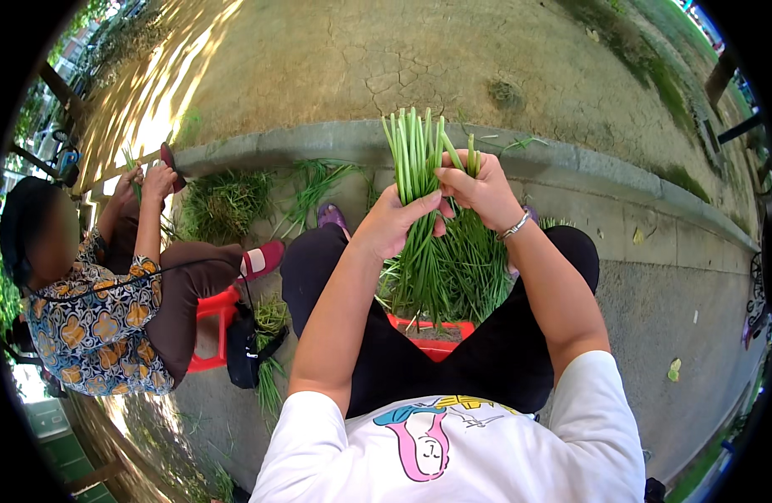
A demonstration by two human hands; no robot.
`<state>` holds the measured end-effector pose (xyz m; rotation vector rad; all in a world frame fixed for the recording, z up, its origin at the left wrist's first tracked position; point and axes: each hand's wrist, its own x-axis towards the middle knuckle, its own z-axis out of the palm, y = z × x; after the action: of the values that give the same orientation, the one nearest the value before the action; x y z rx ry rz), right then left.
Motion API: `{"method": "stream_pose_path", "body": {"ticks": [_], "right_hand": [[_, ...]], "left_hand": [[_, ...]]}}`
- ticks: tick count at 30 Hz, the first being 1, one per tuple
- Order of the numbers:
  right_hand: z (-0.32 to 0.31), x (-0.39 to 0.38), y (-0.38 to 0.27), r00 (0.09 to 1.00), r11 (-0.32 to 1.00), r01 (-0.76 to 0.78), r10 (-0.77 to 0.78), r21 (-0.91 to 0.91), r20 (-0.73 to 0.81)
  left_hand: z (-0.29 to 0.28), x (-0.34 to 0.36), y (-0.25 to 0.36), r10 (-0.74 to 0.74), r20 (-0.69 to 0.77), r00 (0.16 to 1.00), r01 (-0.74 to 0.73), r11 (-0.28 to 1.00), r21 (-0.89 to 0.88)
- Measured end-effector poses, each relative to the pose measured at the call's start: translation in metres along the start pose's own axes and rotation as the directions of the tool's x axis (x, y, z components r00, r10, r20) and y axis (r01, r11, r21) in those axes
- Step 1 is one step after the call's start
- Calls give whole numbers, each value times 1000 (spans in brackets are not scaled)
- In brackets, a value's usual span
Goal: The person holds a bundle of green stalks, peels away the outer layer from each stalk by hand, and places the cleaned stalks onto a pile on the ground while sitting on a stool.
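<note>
My left hand is closed round a thick bunch of long green stalks, which look like garlic chives. Their pale cut ends point up and away from me, and thin leaves hang down between my knees. Right beside it, my right hand is closed with thumb and fingers pinching a few single stalks. Its fingertips meet the edge of the bunch. On the ground under both hands lies a heap of loose green stalks, partly hidden by the bunch.
At left a seated person handles a few stalks. A grass-like pile and scattered stalks lie between us, near a black bag and a red stool. A concrete curb runs across ahead.
</note>
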<state>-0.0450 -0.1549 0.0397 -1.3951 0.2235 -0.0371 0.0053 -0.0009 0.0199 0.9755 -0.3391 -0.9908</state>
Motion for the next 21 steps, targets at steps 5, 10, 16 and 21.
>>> {"method": "stream_pose_path", "body": {"ticks": [5, 10, 16, 21], "right_hand": [[1, 1, 0, 992, 996, 80, -77, 26, -103], [-4, 3, 2, 998, 972, -28, 41, 232, -52], [-20, 7, -2, 998, 897, -33, 53, 441, -33], [-29, 7, -9, 993, 889, -114, 108, 443, 39]], "left_hand": [[-4, 5, -4, 112, -141, 984, -105, 993, 53], [-4, 4, -3, 103, -167, 981, -98, 994, 38], [-5, 6, -8, 84, -299, 951, -87, 996, 1], [-16, 6, -11, 202, -311, 929, -159, 974, 159]]}}
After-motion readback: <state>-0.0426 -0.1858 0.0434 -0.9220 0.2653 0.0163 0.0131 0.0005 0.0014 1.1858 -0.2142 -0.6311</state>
